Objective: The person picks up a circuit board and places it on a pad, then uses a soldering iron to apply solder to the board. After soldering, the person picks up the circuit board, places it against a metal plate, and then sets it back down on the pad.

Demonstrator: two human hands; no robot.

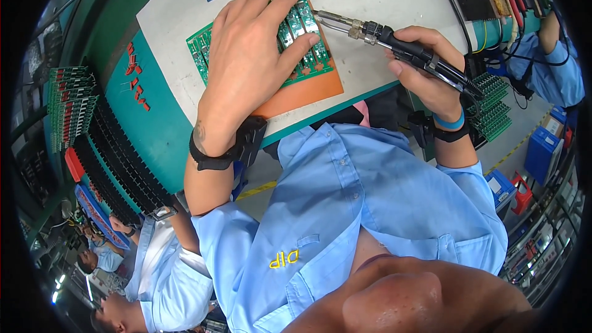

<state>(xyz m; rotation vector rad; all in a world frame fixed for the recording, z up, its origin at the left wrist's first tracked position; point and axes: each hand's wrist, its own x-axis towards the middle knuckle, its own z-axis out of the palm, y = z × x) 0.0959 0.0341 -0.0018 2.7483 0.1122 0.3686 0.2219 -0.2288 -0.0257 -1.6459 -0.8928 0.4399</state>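
In the upper centre of the frame, a green rectangular printed circuit board panel (pixel 303 29) lies face up on a flat orange sheet (pixel 311 94) over the white work surface (pixel 401 0). The left hand (pixel 254 43) rests spread across it, not curled round anything. The right hand (pixel 434 89) grasps the black, slim-handled soldering iron with a metal shaft (pixel 371 31), right of centre. The panel looks light, stiff and probably brittle, best held by its bare edges; the iron looks light and rigid, its metal end likely hot, so the black handle is the place to hold. The iron's long axis slants from lower right to upper left, tip toward the panel's right edge; the panel's runs left to right, rising rightward.
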